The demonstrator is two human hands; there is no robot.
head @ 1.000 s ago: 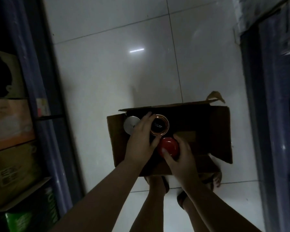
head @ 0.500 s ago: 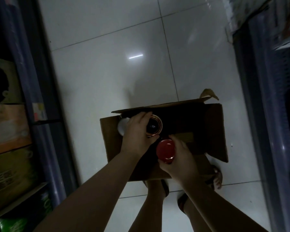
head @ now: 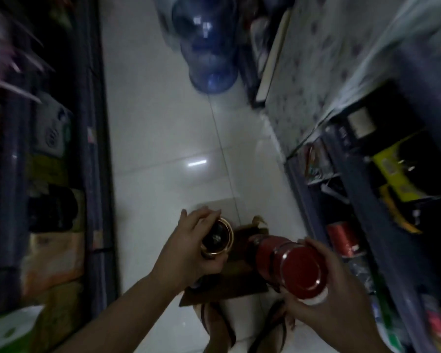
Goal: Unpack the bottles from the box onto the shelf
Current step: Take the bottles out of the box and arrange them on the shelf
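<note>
Two bottles are in hand, one per hand; the right hand (head: 326, 299) is wrapped around the red bottle (head: 288, 263), fingers curled over its far side and thumb at the near end, so the bottle lies tilted, its wide red end toward the camera; the left hand (head: 189, 250) grips the dark gold-rimmed bottle (head: 218, 238) from its left side, fingertips reaching over the rim, the bottle roughly upright.

Positions, taken from the cardboard box (head: 229, 284) on the floor: the gold-rimmed bottle is above its left part and appears clear of it; the red bottle is above and to the right of it, fully out; the right-hand shelf (head: 362, 225) stands just right of the box, close beside the red bottle; another shelf unit (head: 92, 174) stands well apart on the left; a large blue water jug (head: 206, 44) rests on the floor far beyond the box. The person's feet show just behind the box. The view is blurred and dim; contents remaining in the box cannot be determined.

Assessment of the step in hand: transfer to the shelf. Recommended practice: bring the red bottle upright before setting it down; choose a free spot between the goods already stacked; lower each base flat and let go only once it stands; place one bottle at a time, since neither hand is free to steady the other.
</note>
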